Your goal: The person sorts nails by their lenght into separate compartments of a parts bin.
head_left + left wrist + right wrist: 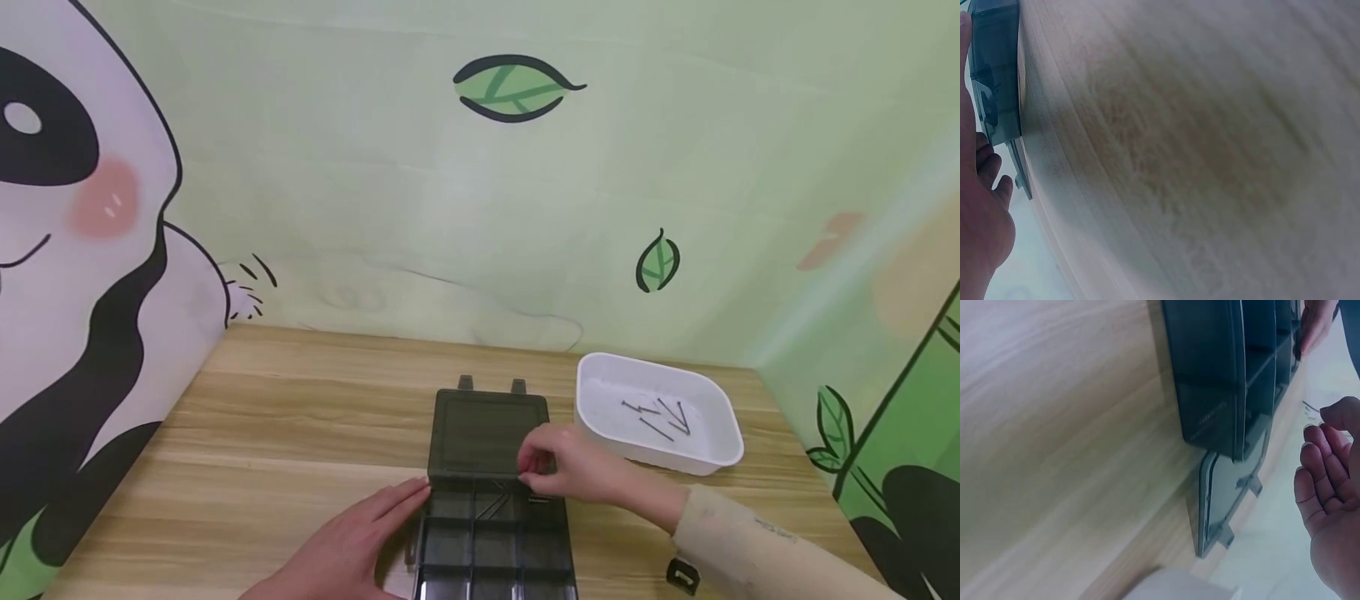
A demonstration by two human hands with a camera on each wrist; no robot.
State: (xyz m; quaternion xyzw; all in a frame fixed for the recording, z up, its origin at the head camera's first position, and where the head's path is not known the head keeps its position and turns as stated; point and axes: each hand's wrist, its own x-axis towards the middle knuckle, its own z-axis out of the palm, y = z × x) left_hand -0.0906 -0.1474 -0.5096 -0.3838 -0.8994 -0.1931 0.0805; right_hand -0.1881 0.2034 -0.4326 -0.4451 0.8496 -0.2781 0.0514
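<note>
A dark, see-through compartment box (495, 546) lies on the table with its lid (491, 433) folded back toward the wall. My left hand (360, 533) rests against the box's left side, fingers stretched along it to the hinge corner. Over the far right compartment is my right hand (573, 467), its thumb and fingers loosely bent. Nothing shows between those fingers in the right wrist view, where the right hand (1332, 481) hangs above the box's level. Thin metal screws (491, 506) lie slanted in the far middle compartment, and another screw (538, 500) shows below the right fingertips.
A white tray (720, 454) holding several thin metal screws (656, 429) stands right of the lid, near the wall. A small black piece with a slot (682, 575) lies below the right sleeve. A patterned green backdrop (375, 167) rises behind the wooden table (315, 392).
</note>
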